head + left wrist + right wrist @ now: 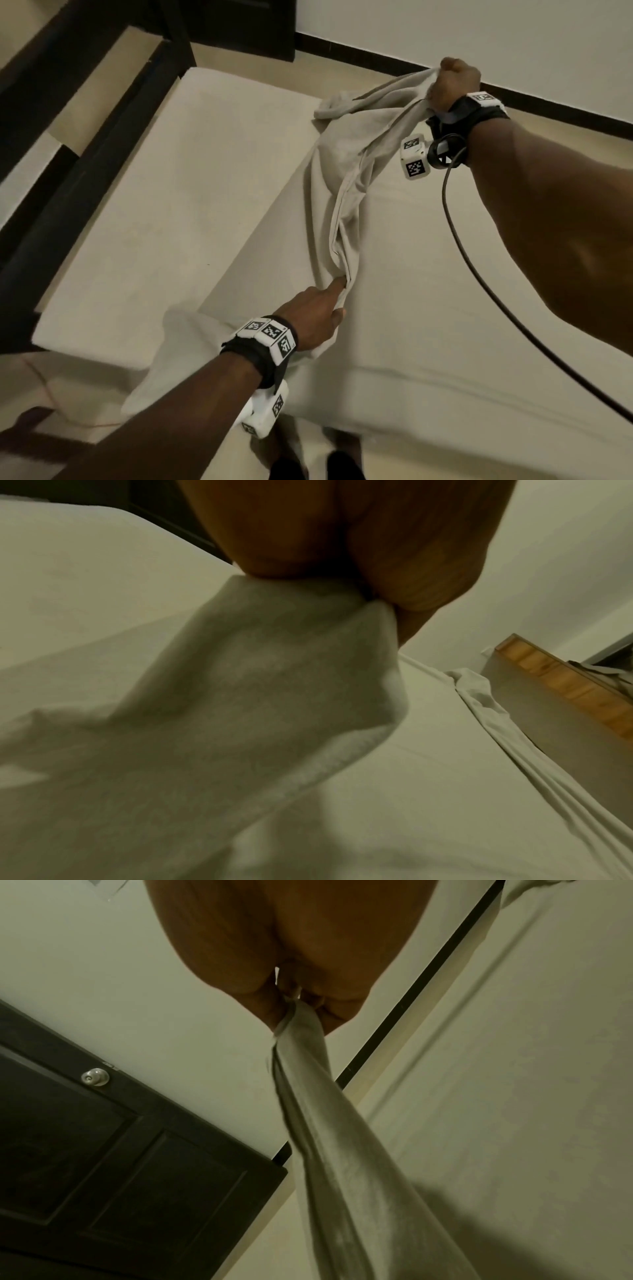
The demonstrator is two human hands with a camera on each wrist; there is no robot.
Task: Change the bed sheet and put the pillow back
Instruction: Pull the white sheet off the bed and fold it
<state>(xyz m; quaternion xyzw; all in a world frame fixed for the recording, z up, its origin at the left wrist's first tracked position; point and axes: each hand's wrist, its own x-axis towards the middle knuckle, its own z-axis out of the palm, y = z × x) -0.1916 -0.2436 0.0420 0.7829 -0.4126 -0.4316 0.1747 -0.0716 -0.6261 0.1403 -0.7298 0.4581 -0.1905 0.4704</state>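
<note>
A pale beige bed sheet (346, 178) hangs bunched in a long fold above the bare mattress (154, 212). My right hand (452, 85) is raised at the far right and grips one end of the sheet (301, 1053) in a fist. My left hand (318, 315) is lower, near the bed's front edge, and pinches the other end of the sheet (274, 669). Part of the sheet also lies spread over the mattress's right half (445, 274). No pillow is in view.
A dark bed frame (68, 164) runs along the mattress's left side. A dark door (120, 1150) with a round knob (95, 1077) stands beyond the bed. A black skirting (513, 92) lines the white wall. A wooden-topped unit (565, 685) stands beside the bed. A cable (486, 294) hangs from my right wrist.
</note>
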